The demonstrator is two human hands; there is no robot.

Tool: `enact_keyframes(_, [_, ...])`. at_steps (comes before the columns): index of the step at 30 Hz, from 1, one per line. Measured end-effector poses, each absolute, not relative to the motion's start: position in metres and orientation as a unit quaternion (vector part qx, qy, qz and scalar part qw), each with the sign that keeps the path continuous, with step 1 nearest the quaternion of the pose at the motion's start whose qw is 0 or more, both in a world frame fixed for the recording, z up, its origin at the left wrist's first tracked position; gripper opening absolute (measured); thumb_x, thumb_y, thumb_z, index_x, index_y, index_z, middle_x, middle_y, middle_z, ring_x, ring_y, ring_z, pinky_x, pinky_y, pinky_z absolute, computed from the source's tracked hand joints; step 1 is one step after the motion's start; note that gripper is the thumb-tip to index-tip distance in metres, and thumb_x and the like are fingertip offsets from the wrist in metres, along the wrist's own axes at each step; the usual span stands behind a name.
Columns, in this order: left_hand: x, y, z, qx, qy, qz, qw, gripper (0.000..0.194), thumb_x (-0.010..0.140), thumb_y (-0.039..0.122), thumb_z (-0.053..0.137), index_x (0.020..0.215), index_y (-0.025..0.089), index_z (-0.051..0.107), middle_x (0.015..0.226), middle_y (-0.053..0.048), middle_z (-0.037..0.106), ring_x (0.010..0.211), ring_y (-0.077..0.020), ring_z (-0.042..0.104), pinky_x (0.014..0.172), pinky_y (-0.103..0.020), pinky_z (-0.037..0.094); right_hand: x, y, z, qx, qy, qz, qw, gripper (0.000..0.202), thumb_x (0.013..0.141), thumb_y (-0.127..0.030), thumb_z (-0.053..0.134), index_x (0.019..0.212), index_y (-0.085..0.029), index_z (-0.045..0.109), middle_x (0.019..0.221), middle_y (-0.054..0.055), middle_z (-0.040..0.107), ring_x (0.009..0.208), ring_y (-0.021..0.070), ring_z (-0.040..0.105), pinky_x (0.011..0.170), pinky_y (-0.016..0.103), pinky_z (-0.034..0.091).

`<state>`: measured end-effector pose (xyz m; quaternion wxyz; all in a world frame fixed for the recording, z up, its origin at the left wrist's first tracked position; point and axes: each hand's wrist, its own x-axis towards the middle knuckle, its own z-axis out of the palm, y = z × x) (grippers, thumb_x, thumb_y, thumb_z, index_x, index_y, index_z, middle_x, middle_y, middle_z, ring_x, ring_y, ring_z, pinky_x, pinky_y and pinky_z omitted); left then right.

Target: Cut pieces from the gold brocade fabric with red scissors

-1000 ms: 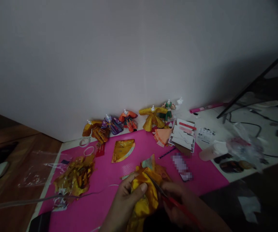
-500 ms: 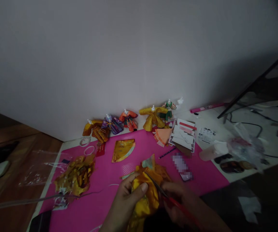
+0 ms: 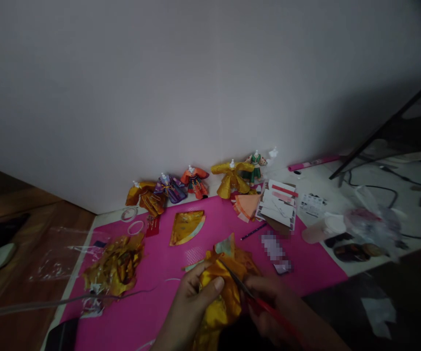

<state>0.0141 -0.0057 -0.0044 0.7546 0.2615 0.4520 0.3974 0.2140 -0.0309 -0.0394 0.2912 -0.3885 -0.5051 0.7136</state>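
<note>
A bunched piece of shiny golden fabric (image 3: 219, 309) is gripped by my left hand (image 3: 195, 300), its thumb lying across the cloth. My right hand (image 3: 270, 297) is closed around red-handled scissors (image 3: 265, 307); their dark blades lie against the fabric, tips close to my left thumb. Whether the blades are parted is hard to make out. Paler lining shows at the top of the bunched cloth. Beyond my hands, a fan-shaped golden fabric piece (image 3: 187, 227) lies flat on the pink mat (image 3: 151, 263).
Several small dressed doll forms (image 3: 192, 180) line the wall. A heap of golden scraps (image 3: 117, 265) sits left beside a clear plastic bag (image 3: 58, 256). Papers (image 3: 278, 202), a phone (image 3: 276, 251), a bottle (image 3: 323, 228) and a monitor (image 3: 408, 117) are on the right. A cable crosses the left side.
</note>
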Motion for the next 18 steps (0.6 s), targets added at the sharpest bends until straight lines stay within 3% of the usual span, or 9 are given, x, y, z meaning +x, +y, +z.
enact_keyframes(9, [0.013, -0.008, -0.007, 0.273, 0.439, 0.4, 0.757, 0.023, 0.075, 0.032, 0.082, 0.093, 0.019, 0.075, 0.077, -0.003, 0.076, 0.064, -0.0161, 0.071, 0.059, -0.023, 0.051, 0.21, -0.034, -0.041, -0.417, -0.496, 0.707, 0.283, 0.036, 0.085, -0.052, 0.065, 0.075, -0.019, 0.055, 0.063, -0.005, 0.048, 0.055, 0.0094, 0.041, 0.048, 0.02, 0.028])
enact_keyframes(15, [0.011, -0.004, -0.009, 0.292, 0.427, 0.395, 0.76, 0.024, 0.076, 0.035, 0.081, 0.094, 0.02, 0.075, 0.076, -0.004, 0.076, 0.062, -0.0165, 0.07, 0.053, -0.022, 0.05, 0.21, -0.032, -0.035, -0.395, -0.499, 0.711, 0.299, 0.029, 0.087, -0.043, 0.068, 0.077, -0.019, 0.056, 0.064, -0.006, 0.05, 0.057, 0.0093, 0.043, 0.052, 0.021, 0.03])
enact_keyframes(18, [0.012, -0.004, -0.008, 0.281, 0.424, 0.4, 0.763, 0.022, 0.076, 0.033, 0.082, 0.093, 0.021, 0.076, 0.075, -0.003, 0.076, 0.062, -0.0163, 0.071, 0.059, -0.024, 0.053, 0.21, -0.035, -0.039, -0.405, -0.483, 0.715, 0.301, 0.027, 0.09, -0.043, 0.065, 0.08, -0.018, 0.06, 0.065, -0.005, 0.054, 0.057, 0.0102, 0.047, 0.052, 0.022, 0.031])
